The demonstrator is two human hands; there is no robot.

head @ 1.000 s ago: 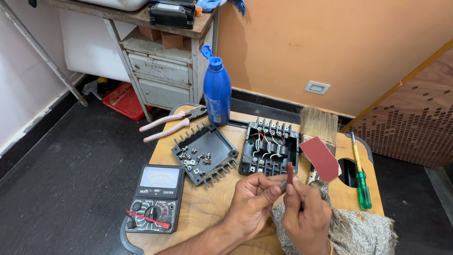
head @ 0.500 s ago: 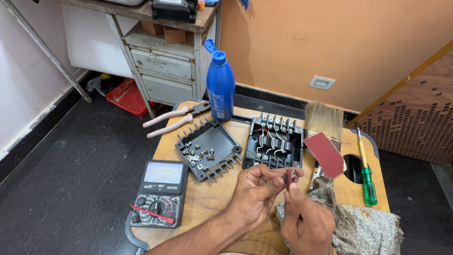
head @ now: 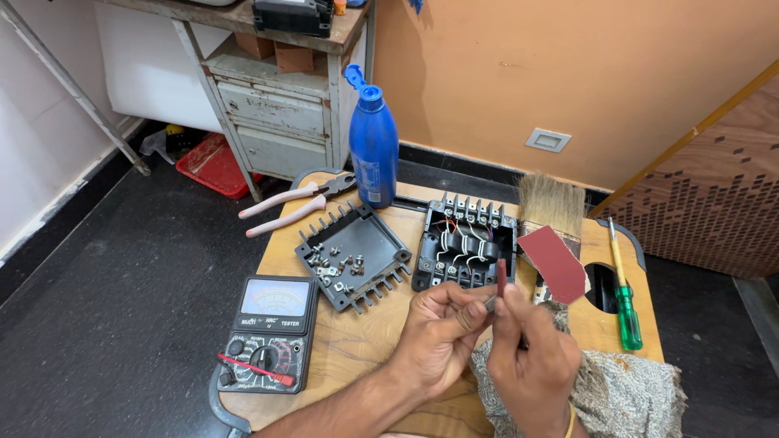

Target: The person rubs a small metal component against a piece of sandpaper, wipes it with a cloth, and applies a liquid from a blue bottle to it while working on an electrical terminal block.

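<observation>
Both hands meet low over the near edge of a small wooden table (head: 357,341). Left hand (head: 442,328) comes in from below with its fingers curled toward the palm, pinching a small metal part (head: 489,302) between thumb and fingertips; the part is mostly hidden, so its kind cannot be told. Right hand (head: 531,357), back toward the camera and a thin bangle at the wrist, is closed around a narrow strip of reddish sandpaper (head: 501,277) that stands upright above the knuckles, its lower end right at the metal part. Under the right wrist lies a grey cloth (head: 625,393), bunched at the table's near right corner. Just beyond the hands sits an open black terminal box (head: 464,242) holding wires and screw terminals in rows. Beside it to the left is its black lid (head: 353,255), turned over like a shallow tray, with loose screws and nuts gathered inside. A larger sheet of reddish sandpaper (head: 556,261) leans by the box's right side, half over a flat paintbrush (head: 552,203). Further right a green-handled screwdriver (head: 623,296) lies along the table edge. At the near left corner rests an analog multimeter (head: 266,332); behind the lid are pink-handled pliers (head: 292,203) and a blue plastic bottle (head: 373,146) with its cap flipped open.
</observation>
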